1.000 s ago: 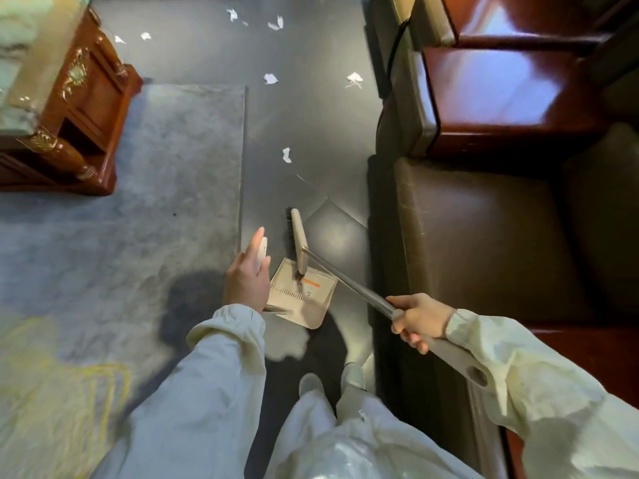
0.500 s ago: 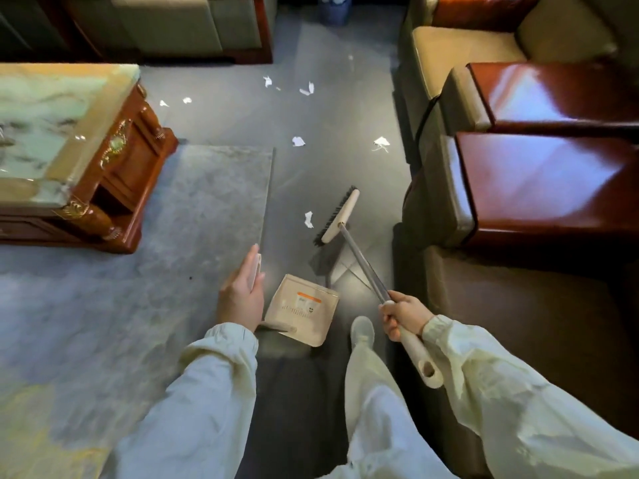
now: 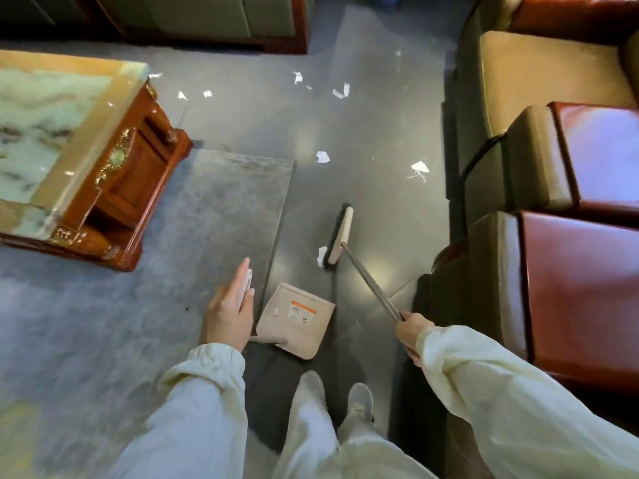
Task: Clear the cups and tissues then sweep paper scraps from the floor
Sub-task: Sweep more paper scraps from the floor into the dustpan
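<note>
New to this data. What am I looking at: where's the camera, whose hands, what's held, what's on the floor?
No robot here: a person wears one wide-angle camera on the head, looking down, so you see their own sleeves, legs and shoes. The left hand holds the upright handle of a beige dustpan set down at the dark floor. The right hand grips the metal handle of a broom, with one paper scrap right against its brush. More white scraps lie farther ahead. A grey rug and a marble-topped table sit left; leather seats right.
</note>
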`<state>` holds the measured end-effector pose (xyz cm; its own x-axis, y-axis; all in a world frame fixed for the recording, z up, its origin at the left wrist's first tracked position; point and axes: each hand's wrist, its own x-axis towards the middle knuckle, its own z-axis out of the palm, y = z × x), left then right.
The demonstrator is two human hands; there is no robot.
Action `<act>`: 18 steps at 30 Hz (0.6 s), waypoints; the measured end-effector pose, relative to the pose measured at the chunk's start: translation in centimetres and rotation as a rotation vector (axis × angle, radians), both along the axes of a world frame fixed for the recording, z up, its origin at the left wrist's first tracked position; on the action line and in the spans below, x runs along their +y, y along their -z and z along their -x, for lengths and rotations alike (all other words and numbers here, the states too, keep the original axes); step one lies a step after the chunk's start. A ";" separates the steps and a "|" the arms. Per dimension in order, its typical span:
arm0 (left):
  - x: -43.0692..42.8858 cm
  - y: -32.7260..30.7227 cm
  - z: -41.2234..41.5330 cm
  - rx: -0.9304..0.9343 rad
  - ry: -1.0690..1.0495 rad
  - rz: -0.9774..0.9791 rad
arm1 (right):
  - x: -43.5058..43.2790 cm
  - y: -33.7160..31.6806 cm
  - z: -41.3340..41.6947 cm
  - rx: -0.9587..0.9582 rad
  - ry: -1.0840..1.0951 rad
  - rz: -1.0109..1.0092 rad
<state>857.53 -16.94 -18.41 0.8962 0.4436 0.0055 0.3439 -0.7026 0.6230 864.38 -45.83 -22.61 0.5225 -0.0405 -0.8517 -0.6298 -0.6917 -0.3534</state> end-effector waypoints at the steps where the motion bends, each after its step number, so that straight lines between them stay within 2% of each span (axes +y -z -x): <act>1: 0.4 0.0 -0.7 0.004 -0.003 -0.028 | -0.2 0.4 -0.5 0.008 -0.010 0.016; 3: 1.2 -0.2 -2.1 0.014 -0.004 -0.058 | -0.1 1.1 -1.2 0.006 -0.068 0.063; 5: 1.8 -0.5 -3.4 0.006 -0.004 -0.009 | 0.5 1.1 -1.9 -0.031 -0.161 0.153; 8: 2.1 -0.7 -5.0 -0.005 0.021 0.050 | 1.6 0.4 -4.0 -0.002 -0.150 0.192; 13: 3.8 -0.3 -7.2 -0.024 0.012 0.030 | 3.2 -0.3 -7.4 -0.160 -0.319 0.336; 18: 4.4 1.1 -8.4 -0.076 -0.034 0.120 | 5.9 1.0 -9.0 -0.121 -0.392 0.327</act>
<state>865.92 -12.55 -19.56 0.8795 0.4756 0.0178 0.3154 -0.6104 0.7266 873.40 -39.95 -23.61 0.6457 -0.0754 -0.7599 -0.2694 -0.9536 -0.1342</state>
